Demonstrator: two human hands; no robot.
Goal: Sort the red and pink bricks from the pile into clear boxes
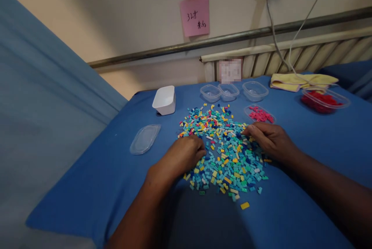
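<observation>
A wide pile of small coloured bricks (223, 148), mostly teal, yellow and white, lies on the blue cloth-covered table (290, 210). My left hand (183, 154) rests on the pile's left edge, knuckles up, fingers curled under; what they hold is hidden. My right hand (270, 138) lies on the pile's right edge with fingers bent down onto the bricks, fingertips pinched near the pile. A shallow clear lid with pink bricks (259, 114) sits just beyond my right hand.
A white tub (165, 100) and a clear lid (144, 139) lie to the left. Three clear tubs (228, 91) stand in a row at the back. A clear tray of red bricks (322, 101) and a yellow cloth (293, 81) are at the back right. A radiator runs behind.
</observation>
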